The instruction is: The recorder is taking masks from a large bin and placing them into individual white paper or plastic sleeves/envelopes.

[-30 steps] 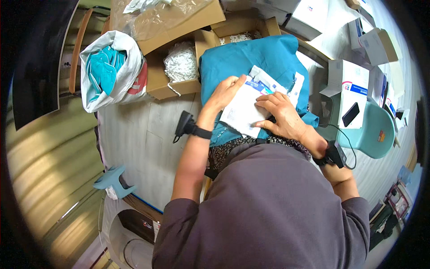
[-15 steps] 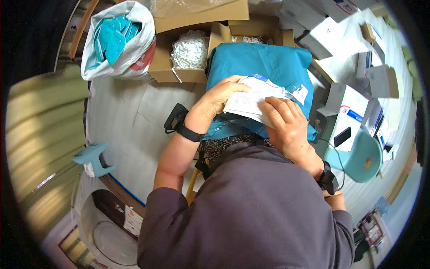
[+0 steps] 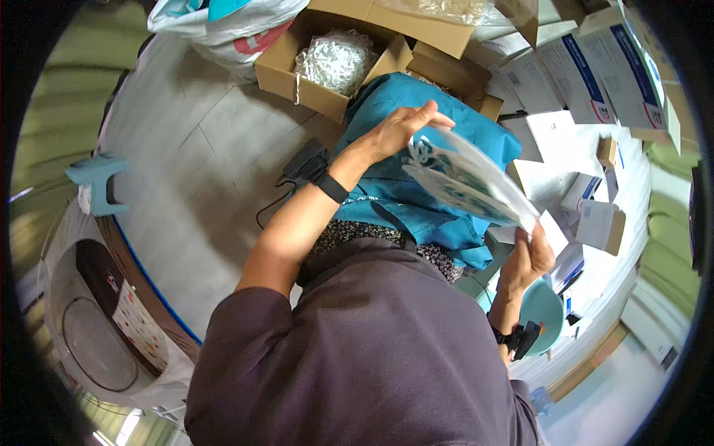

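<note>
A clear plastic packet point(image 3: 467, 186) is tilted over my lap, showing a flat dark-green item and white cords or straps inside. My right hand point(image 3: 528, 259) pinches its lower right corner between thumb and fingers. At the packet's upper left end is my left hand point(image 3: 401, 135), its fingers stretched out and its thumb raised; whether it touches the film is hard to tell. Under both hands a large teal cloth or bag point(image 3: 394, 104) covers my lap, over speckled dark fabric point(image 3: 361, 236).
Ahead, a cardboard box point(image 3: 323, 97) holds a bag of white cords point(image 3: 336, 61), beside another open carton point(image 3: 454, 70). A white sack point(image 3: 238, 37) with teal pieces stands at far left. White boxes point(image 3: 554, 74) pile up on the right, near a teal stool point(image 3: 541, 316).
The packet's white printed side faced up before; now its clear side shows. My right hand has moved right and down to its corner, and my left fingers have straightened. The view has shifted.
</note>
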The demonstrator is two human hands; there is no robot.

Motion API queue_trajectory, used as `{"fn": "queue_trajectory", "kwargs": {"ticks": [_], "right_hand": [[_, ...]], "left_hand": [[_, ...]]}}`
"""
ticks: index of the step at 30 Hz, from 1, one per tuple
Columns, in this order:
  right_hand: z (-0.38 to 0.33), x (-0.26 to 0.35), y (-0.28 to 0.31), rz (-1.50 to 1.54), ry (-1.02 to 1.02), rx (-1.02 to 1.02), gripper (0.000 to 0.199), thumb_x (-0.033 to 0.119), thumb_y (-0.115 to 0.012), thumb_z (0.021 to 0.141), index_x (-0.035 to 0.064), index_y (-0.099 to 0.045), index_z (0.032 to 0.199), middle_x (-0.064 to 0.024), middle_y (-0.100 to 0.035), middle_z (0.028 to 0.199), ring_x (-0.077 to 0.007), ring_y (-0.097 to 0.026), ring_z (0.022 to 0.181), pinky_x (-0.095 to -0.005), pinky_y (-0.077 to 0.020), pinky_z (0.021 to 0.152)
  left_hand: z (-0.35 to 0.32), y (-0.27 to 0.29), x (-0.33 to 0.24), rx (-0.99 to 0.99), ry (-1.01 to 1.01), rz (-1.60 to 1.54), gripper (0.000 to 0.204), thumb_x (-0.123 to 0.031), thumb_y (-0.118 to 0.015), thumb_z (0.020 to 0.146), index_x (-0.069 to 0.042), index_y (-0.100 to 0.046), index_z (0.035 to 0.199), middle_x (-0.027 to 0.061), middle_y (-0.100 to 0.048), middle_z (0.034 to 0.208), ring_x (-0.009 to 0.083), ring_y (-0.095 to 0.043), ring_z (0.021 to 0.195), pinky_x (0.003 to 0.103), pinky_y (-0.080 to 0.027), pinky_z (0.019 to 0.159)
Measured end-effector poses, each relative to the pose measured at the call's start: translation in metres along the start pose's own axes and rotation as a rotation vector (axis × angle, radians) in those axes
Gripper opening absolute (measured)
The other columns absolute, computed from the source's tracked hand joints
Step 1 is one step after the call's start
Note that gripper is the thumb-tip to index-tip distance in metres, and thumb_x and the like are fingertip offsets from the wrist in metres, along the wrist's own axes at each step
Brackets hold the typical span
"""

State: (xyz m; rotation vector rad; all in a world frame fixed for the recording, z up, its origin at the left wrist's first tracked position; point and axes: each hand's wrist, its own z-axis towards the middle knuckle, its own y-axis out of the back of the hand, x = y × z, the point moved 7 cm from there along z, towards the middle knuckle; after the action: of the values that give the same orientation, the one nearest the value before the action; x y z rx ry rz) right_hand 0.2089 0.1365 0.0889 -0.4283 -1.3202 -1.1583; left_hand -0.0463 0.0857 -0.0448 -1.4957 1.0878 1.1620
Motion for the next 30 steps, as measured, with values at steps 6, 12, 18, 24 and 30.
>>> {"fn": "queue_trajectory", "kwargs": {"ticks": [6, 12, 18, 24, 30], "right_hand": [[-0.009, -0.026, 0.031, 0.387, -0.189, -0.29, 0.016, -0.001, -0.058, 0.091, -0.0073, -0.069, 0.102, -0.0104, -0.068, 0.096, -0.014, -0.06, 0.088, -0.0273, -0.0444, 0.083], [-0.011, -0.059, 0.038, 0.354, -0.252, -0.156, 0.017, 0.006, -0.059, 0.095, -0.0048, -0.066, 0.106, -0.0082, -0.067, 0.099, -0.0135, -0.061, 0.085, -0.0279, -0.0474, 0.077], [-0.023, -0.086, 0.035, 0.487, -0.315, -0.15, 0.021, 0.012, -0.057, 0.098, -0.0015, -0.064, 0.112, -0.0109, -0.068, 0.108, -0.0185, -0.065, 0.095, -0.0352, -0.0508, 0.085], [-0.027, -0.102, 0.04, 0.549, -0.356, -0.179, 0.021, 0.014, -0.057, 0.098, -0.0004, -0.064, 0.112, -0.0097, -0.069, 0.104, -0.0182, -0.066, 0.092, -0.0319, -0.051, 0.081], [-0.028, -0.107, 0.088, 0.539, -0.359, -0.467, 0.024, 0.02, -0.057, 0.098, 0.0029, -0.061, 0.114, -0.0072, -0.068, 0.102, -0.0165, -0.065, 0.088, -0.0322, -0.0512, 0.078]], "left_hand": [[0.007, -0.02, 0.004, 0.206, -0.006, -0.026, 0.079, -0.065, -0.024, 0.099, -0.001, -0.065, 0.119, 0.0127, -0.066, 0.118, 0.0234, -0.059, 0.113, 0.035, -0.041, 0.103], [0.003, -0.038, 0.011, 0.187, 0.026, -0.254, 0.04, -0.034, -0.056, 0.099, 0.001, -0.065, 0.114, 0.0078, -0.068, 0.106, 0.0148, -0.06, 0.103, 0.029, -0.047, 0.092], [-0.004, -0.055, 0.003, 0.146, -0.066, -0.238, 0.022, -0.005, -0.073, 0.085, 0.001, -0.064, 0.104, 0.0024, -0.067, 0.097, 0.0074, -0.06, 0.09, 0.024, -0.049, 0.083], [-0.008, -0.056, 0.021, -0.081, 0.028, -0.241, 0.015, 0.0, -0.075, 0.081, 0.004, -0.067, 0.093, 0.004, -0.07, 0.086, 0.0064, -0.06, 0.075, 0.022, -0.048, 0.066], [-0.014, -0.021, 0.054, -0.255, 0.092, 0.225, 0.014, -0.007, -0.074, 0.081, 0.0, -0.067, 0.09, 0.0074, -0.07, 0.081, 0.013, -0.063, 0.071, 0.028, -0.048, 0.063]]}}
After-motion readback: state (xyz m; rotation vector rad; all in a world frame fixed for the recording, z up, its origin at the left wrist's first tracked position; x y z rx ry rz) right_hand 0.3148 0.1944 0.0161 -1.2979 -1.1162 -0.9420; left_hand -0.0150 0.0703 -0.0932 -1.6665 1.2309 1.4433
